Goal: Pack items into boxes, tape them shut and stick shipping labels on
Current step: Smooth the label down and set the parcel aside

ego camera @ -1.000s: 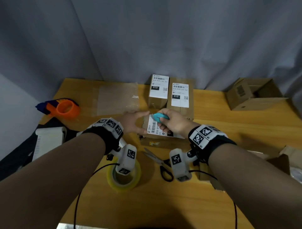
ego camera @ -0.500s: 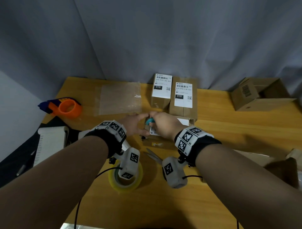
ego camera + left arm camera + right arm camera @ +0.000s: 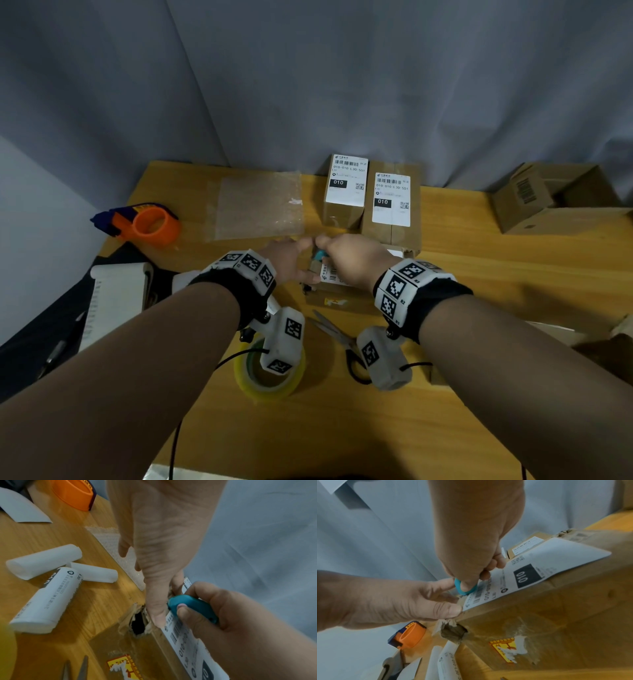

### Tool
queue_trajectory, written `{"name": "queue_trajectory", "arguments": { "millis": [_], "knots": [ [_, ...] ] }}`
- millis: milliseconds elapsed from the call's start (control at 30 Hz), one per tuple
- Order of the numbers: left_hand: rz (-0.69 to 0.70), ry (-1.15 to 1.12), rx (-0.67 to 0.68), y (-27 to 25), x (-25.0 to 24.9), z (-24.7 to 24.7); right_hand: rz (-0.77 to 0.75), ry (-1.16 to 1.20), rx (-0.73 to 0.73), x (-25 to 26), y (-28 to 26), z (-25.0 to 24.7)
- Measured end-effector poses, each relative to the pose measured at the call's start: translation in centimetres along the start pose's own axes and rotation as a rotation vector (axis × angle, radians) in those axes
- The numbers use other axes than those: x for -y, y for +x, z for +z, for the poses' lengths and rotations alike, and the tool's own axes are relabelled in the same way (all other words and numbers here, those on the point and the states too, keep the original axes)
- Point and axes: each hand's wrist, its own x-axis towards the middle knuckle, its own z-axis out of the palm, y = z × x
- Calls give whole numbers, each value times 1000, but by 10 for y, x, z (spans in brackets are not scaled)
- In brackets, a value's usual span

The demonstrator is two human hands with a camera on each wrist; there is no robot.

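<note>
Both hands meet at the near carton (image 3: pixel 337 301) mid-table: our right hand (image 3: pixel 352 260) grips the teal cutter (image 3: pixel 192 605), our left hand (image 3: pixel 287 260) pinches the torn corner, and we judge its cardboard light, soft, best held lower down.

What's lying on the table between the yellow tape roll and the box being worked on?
The scissors lie between the yellow tape roll and the box, blades pointing toward the box; the head view shows this best.
</note>
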Motion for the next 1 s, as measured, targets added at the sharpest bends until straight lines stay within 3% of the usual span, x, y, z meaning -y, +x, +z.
{"name": "queue_trajectory", "arguments": {
  "millis": [500, 1000],
  "knots": [
    [4, -3, 17, -2, -3, -1, 55, -53, -4, -18, -12, 1],
    [-50, 190, 5, -7, -17, -7, 143, -144, 17, -38, -34, 6]
  ]
}}
